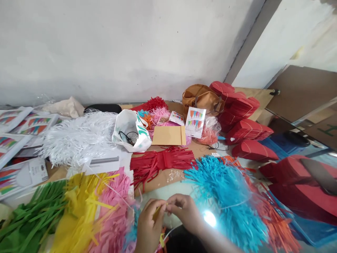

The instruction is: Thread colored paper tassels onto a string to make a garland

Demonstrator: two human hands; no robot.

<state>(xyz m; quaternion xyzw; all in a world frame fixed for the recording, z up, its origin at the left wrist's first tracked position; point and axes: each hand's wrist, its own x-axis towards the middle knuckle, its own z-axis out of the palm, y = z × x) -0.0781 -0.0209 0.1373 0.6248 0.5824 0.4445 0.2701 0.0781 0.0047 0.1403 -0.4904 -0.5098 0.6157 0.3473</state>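
My left hand [152, 223] is closed at the table's near edge, with a bit of yellow strip [157, 213] showing between its fingers. My right hand [184, 212] meets it from the right, thumb and forefinger pinched together at the left fingertips; what they pinch is too small to make out. A white cord [173, 230] runs below the hands, near another yellow piece [161, 241]. Just beyond lie small clear bits [175, 175] and a red fringed bundle [163, 160]. Blue fringe [223, 193] spreads to the right of my right hand.
Pink [116, 207], yellow [79, 207] and green fringe [34, 214] lie at left, with white fringe [79, 135] behind. Printed packets [23, 175] fill the far left. A white bag [123, 121] and brown envelope [168, 136] stand behind. Red stacks [246, 131] line the right.
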